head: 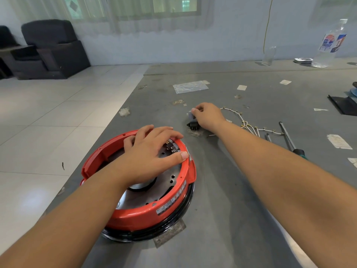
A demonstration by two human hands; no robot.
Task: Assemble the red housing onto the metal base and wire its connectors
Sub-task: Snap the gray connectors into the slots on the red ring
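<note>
Red housing [135, 213]: ring-shaped, seated over a metal base [139, 196] with a black rim beneath, placed at the near left edge of the grey table [231, 190]. Small metal connector tabs [171, 147] were seen inside its far rim.

Left hand [152, 153]: laid across the top of the housing, fingers spread and fairly straight, fingertips and thumb pressed on the far rim; nothing was grasped.

Right hand [207, 117]: reached out beyond the housing, a small grey component [191, 115] pinched between thumb and fingertips. A black component [193, 126] lay just beneath it on the table.

White wire harness [245, 122]: spread on the table to the right of that hand.

Screwdrivers [289, 138]: two, laid near the harness.

Plastic bag [190, 86] and clear bottle [328, 45]: set farther back.
</note>
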